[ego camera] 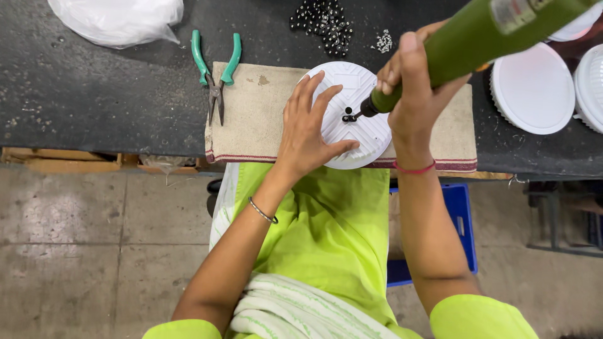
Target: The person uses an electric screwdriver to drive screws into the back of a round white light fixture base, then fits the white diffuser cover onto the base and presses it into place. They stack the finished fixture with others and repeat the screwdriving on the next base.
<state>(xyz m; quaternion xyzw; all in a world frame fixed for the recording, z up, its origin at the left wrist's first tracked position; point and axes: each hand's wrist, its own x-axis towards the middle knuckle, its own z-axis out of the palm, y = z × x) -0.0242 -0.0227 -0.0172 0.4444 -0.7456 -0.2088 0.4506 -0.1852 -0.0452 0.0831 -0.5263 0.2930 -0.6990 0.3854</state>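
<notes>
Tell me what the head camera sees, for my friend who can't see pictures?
A right hand presses a green power screwdriver onto a round white plastic disc. The left hand holds it flat on a beige cloth, beside green-handled pliers.

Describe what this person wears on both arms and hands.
Both arms are bare from the upper arm down, with short bright lime-green sleeves at the shoulders. The left hand is ungloved, with a thin metal bangle on that wrist. The right hand is also ungloved, with a red thread band around its wrist.
</notes>
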